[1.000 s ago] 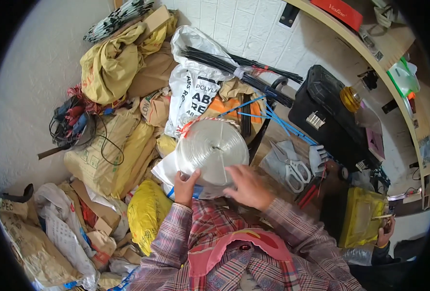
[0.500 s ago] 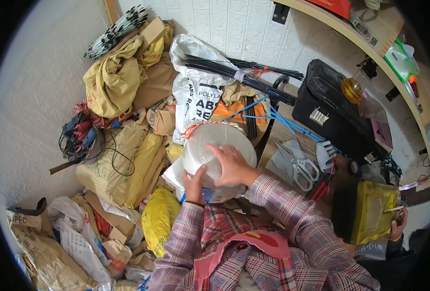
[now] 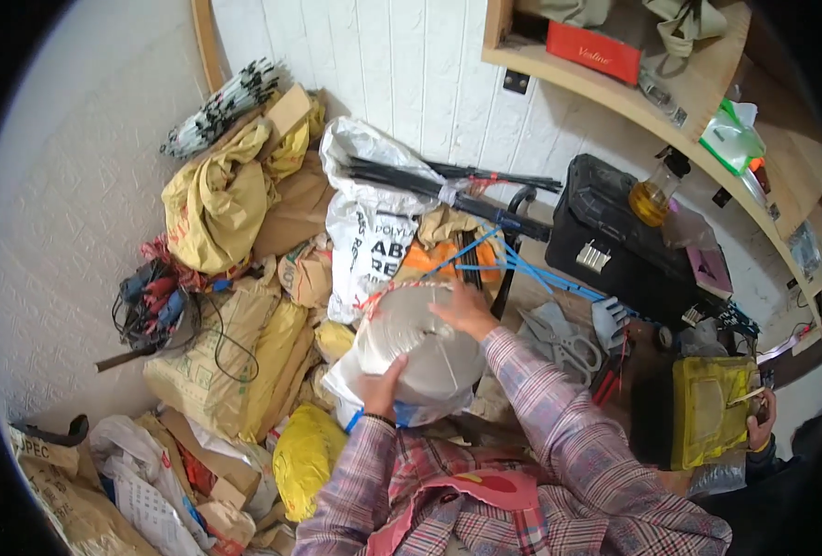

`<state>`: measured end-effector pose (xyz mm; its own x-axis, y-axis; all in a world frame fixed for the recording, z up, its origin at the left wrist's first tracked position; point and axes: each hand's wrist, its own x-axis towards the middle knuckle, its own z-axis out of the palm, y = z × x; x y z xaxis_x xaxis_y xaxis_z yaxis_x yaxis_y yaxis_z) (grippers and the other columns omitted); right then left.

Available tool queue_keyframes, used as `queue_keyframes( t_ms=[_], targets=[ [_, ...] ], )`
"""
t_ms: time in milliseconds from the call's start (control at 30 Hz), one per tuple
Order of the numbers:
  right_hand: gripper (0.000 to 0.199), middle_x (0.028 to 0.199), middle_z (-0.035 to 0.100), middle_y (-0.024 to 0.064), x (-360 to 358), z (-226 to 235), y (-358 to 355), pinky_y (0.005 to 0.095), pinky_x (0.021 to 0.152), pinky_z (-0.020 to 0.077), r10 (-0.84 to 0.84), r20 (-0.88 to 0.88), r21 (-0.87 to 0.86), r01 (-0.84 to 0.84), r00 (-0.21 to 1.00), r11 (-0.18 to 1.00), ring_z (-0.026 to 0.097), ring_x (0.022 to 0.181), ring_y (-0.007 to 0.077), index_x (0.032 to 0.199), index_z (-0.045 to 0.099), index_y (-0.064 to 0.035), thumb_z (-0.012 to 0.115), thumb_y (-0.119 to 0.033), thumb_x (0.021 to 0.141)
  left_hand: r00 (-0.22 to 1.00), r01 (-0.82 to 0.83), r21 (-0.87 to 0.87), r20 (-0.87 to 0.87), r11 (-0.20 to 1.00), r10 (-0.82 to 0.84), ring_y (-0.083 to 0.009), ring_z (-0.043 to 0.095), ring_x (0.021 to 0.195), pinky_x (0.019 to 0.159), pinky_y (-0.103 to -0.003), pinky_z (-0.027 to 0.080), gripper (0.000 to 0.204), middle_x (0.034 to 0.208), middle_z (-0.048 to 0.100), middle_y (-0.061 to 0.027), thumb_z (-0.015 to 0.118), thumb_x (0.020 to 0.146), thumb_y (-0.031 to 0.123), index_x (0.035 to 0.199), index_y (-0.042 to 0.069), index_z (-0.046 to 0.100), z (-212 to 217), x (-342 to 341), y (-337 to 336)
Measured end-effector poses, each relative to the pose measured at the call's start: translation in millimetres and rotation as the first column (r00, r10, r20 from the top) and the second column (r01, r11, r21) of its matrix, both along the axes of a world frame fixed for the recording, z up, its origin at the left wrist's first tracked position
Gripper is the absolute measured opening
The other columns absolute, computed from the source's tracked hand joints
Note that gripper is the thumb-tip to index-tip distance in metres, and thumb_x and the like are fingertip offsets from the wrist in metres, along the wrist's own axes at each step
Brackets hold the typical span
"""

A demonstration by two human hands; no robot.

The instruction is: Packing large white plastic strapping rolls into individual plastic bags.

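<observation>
Roll (image 3: pixel 426 363) just below white sack (image 3: pixel 364 246). Left hand (image 3: pixel 380 389) against its side, can't tell if grip closes; right hand (image 3: pixel 466 311) unclenched on top. Likely steadying; next move seemingly calls for even two-handed pressure.

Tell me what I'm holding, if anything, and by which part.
Touching a pale roll: left hand at its near left edge, right hand on its far right edge. Whether either grips can't be told.

- Left hand (image 3: pixel 381 389) sits nearer, thumb (image 3: pixel 395 370) pointing far and right.
- Left forearm (image 3: pixel 353 477) leans slightly right.
- Right hand (image 3: pixel 468 312) lies farther, fingers (image 3: pixel 444 313) extended left.
- Right forearm (image 3: pixel 545 398) slants far and left.
</observation>
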<state>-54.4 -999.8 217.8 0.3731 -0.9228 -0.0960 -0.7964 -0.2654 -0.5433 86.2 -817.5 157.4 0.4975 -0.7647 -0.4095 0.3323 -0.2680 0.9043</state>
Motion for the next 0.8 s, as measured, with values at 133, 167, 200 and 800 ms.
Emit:
queue_keyframes(
  t_ms=[133,167,200,800],
  targets=[
    [0.094,0.133,0.05,0.0268,-16.6,-71.3,-18.6,0.0408,0.101,0.0414,-0.236,-0.007,0.294,0.227,0.972,0.928,0.05,0.124,0.0378,0.134,0.044,0.0029,0.058,-0.069,0.075,0.992,-0.102,-0.136,-0.09,0.985,0.091,-0.0209,0.063,0.086,0.074,-0.034,0.05,0.057,0.103,0.066,-0.0087,0.078,0.075,0.03,0.117,-0.005,0.059,-11.7,-7.5,-0.7],
    [0.103,0.134,0.048,0.0295,-15.3,-69.6,-21.3,0.0409,0.102,0.0408,-0.229,-0.007,0.351,0.216,0.973,0.911,0.05,0.124,0.0383,0.134,0.041,0.008,0.055,-0.075,0.074,0.988,-0.146,-0.174,-0.067,0.974,0.136,-0.0205,0.063,0.086,0.074,-0.034,0.05,0.057,0.104,0.066,-0.009,0.077,0.075,0.029,0.117,-0.004,0.059,-11.9,-6.1,-3.7],
    [0.103,0.134,0.048,0.0295,-14.7,-67.9,-23.1,0.0409,0.102,0.0408,-0.233,0.01,0.338,0.216,0.972,0.916,0.05,0.124,0.0383,0.134,0.041,0.008,0.055,-0.075,0.074,0.99,-0.139,-0.193,-0.056,0.971,0.13,-0.0205,0.063,0.086,0.074,-0.034,0.05,0.057,0.104,0.066,-0.009,0.077,0.075,0.029,0.117,-0.004,0.059,-11.4,-0.7,-5.0],
    [0.103,0.132,0.045,0.0343,16.1,-22.7,59.8,0.0468,0.103,0.0377,0.009,0.186,0.235,-0.054,0.983,0.971,0.047,0.122,0.0467,0.138,0.03,0.006,0.07,-0.061,0.07,0.959,0.031,-0.064,-0.278,0.997,-0.048,-0.0258,0.06,0.11,0.094,-0.04,0.049,0.054,0.121,0.061,-0.0126,0.059,0.088,0.033,0.13,0.002,0.048,29.9,101.8,42.5]
  ],
)
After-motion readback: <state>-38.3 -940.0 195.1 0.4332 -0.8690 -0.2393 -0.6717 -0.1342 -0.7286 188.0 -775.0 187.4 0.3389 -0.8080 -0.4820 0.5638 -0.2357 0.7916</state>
